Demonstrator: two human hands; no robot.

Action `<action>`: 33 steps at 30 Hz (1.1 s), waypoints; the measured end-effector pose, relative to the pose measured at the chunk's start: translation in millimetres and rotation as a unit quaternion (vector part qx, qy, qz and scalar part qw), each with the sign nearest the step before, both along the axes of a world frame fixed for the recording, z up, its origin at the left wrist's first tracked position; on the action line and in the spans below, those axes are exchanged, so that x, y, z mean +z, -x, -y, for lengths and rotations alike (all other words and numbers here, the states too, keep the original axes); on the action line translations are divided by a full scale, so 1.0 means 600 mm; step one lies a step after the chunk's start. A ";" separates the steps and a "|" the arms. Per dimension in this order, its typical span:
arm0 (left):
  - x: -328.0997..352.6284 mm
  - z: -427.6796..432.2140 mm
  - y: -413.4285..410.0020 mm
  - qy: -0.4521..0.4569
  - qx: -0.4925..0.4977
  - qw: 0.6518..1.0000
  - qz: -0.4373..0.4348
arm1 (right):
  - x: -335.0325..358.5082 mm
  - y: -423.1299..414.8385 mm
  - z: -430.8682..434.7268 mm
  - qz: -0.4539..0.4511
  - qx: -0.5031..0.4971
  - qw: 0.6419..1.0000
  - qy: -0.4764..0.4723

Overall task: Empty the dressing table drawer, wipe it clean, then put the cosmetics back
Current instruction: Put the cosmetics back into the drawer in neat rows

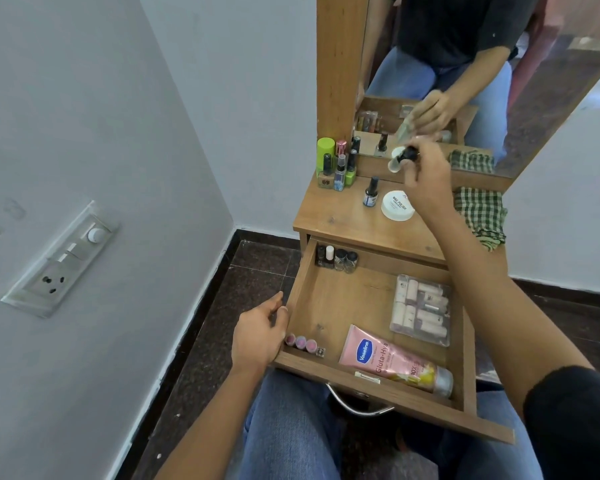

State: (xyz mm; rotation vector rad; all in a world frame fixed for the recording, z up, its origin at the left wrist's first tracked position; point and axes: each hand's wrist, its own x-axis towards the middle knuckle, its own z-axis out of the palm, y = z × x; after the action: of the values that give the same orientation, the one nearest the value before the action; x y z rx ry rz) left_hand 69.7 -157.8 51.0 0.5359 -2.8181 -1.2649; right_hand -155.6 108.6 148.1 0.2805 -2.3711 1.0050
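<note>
Head view, seated person at a dressing table. The right hand point(426, 181) is raised over the table top point(340, 216), its fingers closed in a pinch on the dark cap of a small clear bottle point(400, 158). The bottle's long axis is tilted, with the base pointing down and away from the fingertips toward the mirror point(465, 64). Directly below the fingers stand a white jar point(397, 205) and a dark-capped bottle point(371, 192); a checked cloth point(480, 216) lies just beyond the wrist.

The left hand point(257, 336) grips the near-left corner of the open drawer point(298, 289), fingers curled over its side wall. Inside the drawer:
- The lipsticks point(302, 342) are just beside the left fingertips.
- A pink tube point(388, 362) lies aslant along the front wall.
- A clear pack point(421, 310) lies flat by the right wall.
- Four small bottles point(336, 259) stand upright in the far-left corner.

Judged stage: probably emptying, with the held bottle about to be stood on the table top, though refilling cannot be ruled out. The critical relation is vertical — the bare wood is below the fingers, so the bottle must be righted base-down first. For the next item the left hand is nearer — the right is well apart from the drawer.
</note>
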 end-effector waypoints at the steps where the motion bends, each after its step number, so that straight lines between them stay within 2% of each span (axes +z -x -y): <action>1: 0.000 0.000 0.000 0.000 0.000 1.000 -0.001 | 0.001 -0.022 0.000 -0.033 -0.010 0.999 0.019; 4: -0.002 0.000 0.000 0.002 0.001 1.000 -0.004 | -0.016 -0.103 0.010 -0.052 0.005 0.998 0.041; 7: -0.003 -0.001 -0.001 0.005 -0.003 1.000 -0.011 | -0.081 -0.178 0.023 0.055 0.067 0.996 0.027; 11: -0.001 -0.002 -0.003 0.007 -0.004 1.000 -0.017 | -0.169 -0.222 0.029 0.173 0.073 0.982 -0.032; 15: 0.000 -0.002 -0.003 0.010 -0.006 1.000 -0.015 | -0.205 -0.218 0.033 0.233 0.066 0.969 -0.055; 22: 0.010 -0.011 -0.008 0.059 -0.024 0.998 0.006 | -0.235 -0.205 0.049 0.259 0.037 0.964 -0.041; 29: 0.019 -0.019 -0.004 0.176 -0.088 0.980 -0.017 | -0.266 -0.202 0.068 0.282 -0.038 0.957 0.063; 33: 0.017 -0.034 -0.006 0.168 -0.110 0.979 -0.022 | -0.281 -0.198 0.082 0.296 -0.053 0.949 0.095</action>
State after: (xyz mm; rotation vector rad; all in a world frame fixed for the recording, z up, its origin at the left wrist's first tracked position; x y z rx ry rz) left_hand 73.1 -137.6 61.4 0.1851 -3.0245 -0.7759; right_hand -37.0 59.4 -20.2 -0.2601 -2.7375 1.4019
